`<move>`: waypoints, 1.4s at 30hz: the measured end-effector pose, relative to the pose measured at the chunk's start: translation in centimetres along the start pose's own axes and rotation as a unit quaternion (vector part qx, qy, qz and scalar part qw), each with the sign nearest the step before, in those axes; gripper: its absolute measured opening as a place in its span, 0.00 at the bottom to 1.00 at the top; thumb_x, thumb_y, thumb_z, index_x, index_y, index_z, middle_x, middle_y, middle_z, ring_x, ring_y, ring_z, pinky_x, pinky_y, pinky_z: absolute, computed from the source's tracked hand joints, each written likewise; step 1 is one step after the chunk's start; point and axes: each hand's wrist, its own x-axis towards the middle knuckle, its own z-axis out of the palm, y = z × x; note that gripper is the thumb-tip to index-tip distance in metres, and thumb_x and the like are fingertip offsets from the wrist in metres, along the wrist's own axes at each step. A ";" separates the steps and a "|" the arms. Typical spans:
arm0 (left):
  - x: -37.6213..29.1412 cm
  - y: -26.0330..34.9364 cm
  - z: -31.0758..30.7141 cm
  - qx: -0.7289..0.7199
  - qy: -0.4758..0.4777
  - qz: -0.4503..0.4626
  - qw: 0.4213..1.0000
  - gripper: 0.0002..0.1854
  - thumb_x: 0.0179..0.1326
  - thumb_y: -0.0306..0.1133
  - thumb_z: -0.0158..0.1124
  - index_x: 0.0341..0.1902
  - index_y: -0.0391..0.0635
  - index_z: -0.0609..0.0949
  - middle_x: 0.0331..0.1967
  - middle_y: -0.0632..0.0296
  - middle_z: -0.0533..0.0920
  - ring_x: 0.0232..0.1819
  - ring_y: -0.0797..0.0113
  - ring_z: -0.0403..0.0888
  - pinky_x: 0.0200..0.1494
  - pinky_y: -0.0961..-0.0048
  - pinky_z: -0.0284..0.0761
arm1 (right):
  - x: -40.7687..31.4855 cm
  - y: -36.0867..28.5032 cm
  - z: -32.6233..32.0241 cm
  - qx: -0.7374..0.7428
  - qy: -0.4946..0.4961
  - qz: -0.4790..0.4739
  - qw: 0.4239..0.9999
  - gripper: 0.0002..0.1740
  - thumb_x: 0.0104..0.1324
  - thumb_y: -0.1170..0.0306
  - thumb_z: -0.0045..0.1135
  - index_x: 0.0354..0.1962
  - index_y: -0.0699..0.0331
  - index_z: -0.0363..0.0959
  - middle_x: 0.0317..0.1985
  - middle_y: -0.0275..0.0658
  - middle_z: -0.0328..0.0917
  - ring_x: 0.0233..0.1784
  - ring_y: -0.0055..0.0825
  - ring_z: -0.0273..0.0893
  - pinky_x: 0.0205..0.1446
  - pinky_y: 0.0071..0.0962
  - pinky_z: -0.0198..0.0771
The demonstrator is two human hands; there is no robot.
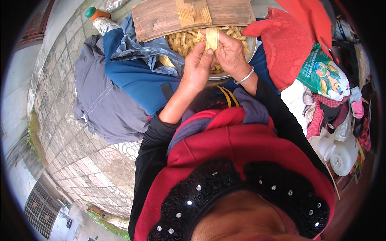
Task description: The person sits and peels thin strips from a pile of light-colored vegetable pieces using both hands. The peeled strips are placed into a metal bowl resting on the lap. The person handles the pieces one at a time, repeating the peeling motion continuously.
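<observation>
A flat, pale-yellow ribbed strip [212,39], possibly bean curd skin, is pinched upright between both hands. My left hand [196,64] grips its lower end with thumb and fingers. At its right side, my right hand [231,53] holds it too, a silver bangle on the wrist. Below them sits a round, pale-rimmed basin [251,55] with many similar knotted yellow pieces [181,40]. A blue-grey plastic bag [140,51] lies against the basin's left side; more yellow strips [166,62] show at its opening.
A wooden board [159,15] lies across the basin's far part. Red cloth [283,45] drapes on the right, beside a green printed sack [327,73] and white plastic containers [343,156]. On the left are a grey garment [105,96] and an orange jar with a green lid [98,13].
</observation>
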 end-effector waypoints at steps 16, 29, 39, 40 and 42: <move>-0.9 0.6 -3.0 0.623 0.035 0.316 0.715 0.10 0.56 0.22 0.61 0.42 0.41 0.77 0.26 0.54 0.78 0.27 0.50 0.79 0.29 0.61 0.75 | -1.2 2.3 -1.6 -0.028 -0.180 0.098 0.978 0.12 0.68 0.65 0.56 0.32 0.67 0.76 0.29 0.43 0.78 0.30 0.33 0.79 0.34 0.34 0.72; -0.7 -0.6 -3.1 0.523 0.036 0.254 0.813 0.19 0.61 0.27 0.64 0.56 0.40 0.78 0.41 0.49 0.82 0.42 0.48 0.82 0.42 0.61 0.78 | -3.1 3.6 0.0 0.528 -0.156 0.408 0.728 0.17 0.72 0.69 0.50 0.56 0.63 0.71 0.58 0.38 0.73 0.60 0.28 0.72 0.65 0.31 0.67; 0.7 1.3 -0.6 0.472 0.086 0.093 0.873 0.18 0.67 0.42 0.58 0.52 0.43 0.76 0.23 0.50 0.82 0.29 0.43 0.82 0.35 0.53 0.76 | -0.5 0.2 -0.7 -0.033 -0.078 -0.085 0.993 0.05 0.58 0.80 0.52 0.32 0.72 0.76 0.49 0.46 0.76 0.53 0.43 0.73 0.58 0.33 0.68; 0.8 1.0 -0.7 0.441 0.095 0.070 0.890 0.17 0.69 0.42 0.54 0.52 0.43 0.77 0.22 0.49 0.81 0.27 0.45 0.82 0.35 0.55 0.76 | -0.5 -0.1 -0.7 -0.056 -0.081 -0.105 0.990 0.04 0.58 0.80 0.53 0.31 0.72 0.76 0.49 0.46 0.76 0.52 0.44 0.73 0.58 0.34 0.68; 1.2 -0.4 -1.4 0.377 0.099 0.123 0.913 0.15 0.69 0.41 0.53 0.49 0.43 0.78 0.19 0.53 0.79 0.22 0.53 0.80 0.31 0.61 0.75 | -0.9 -0.7 -0.8 -0.055 -0.071 -0.118 0.989 0.04 0.59 0.79 0.54 0.31 0.71 0.76 0.47 0.45 0.76 0.50 0.43 0.73 0.56 0.34 0.68</move>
